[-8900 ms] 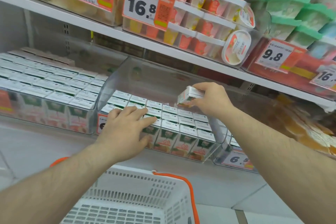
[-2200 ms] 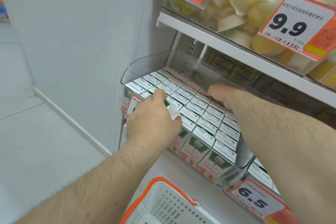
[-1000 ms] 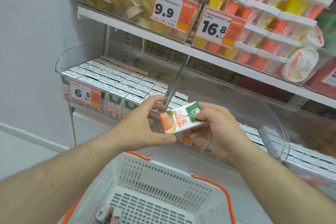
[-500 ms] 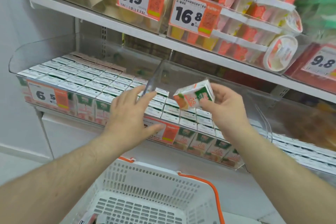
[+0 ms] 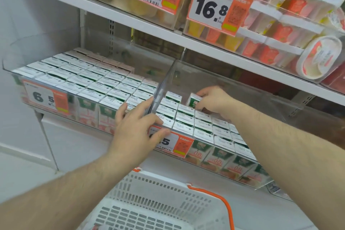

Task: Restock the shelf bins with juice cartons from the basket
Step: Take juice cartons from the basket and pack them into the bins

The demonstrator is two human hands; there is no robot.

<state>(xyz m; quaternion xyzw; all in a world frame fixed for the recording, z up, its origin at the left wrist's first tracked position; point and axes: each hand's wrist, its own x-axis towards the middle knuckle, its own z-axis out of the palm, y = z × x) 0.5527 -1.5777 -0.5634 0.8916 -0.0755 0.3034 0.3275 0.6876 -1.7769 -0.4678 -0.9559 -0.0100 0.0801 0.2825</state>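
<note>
Right hand (image 5: 212, 100) grips a juice carton (image 5: 193, 99) at the back row of the right bin (image 5: 261, 97), left hand (image 5: 139, 123) flat on the bin front, so we're mid-placement and next we seat it, then reach for the basket (image 5: 158, 198).

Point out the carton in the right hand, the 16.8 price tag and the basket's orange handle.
carton (image 5: 193, 100): head view, green side face.
16.8 price tag (image 5: 211, 8): head view, printed digits.
orange handle (image 5: 226, 205): head view, right curve.
</note>
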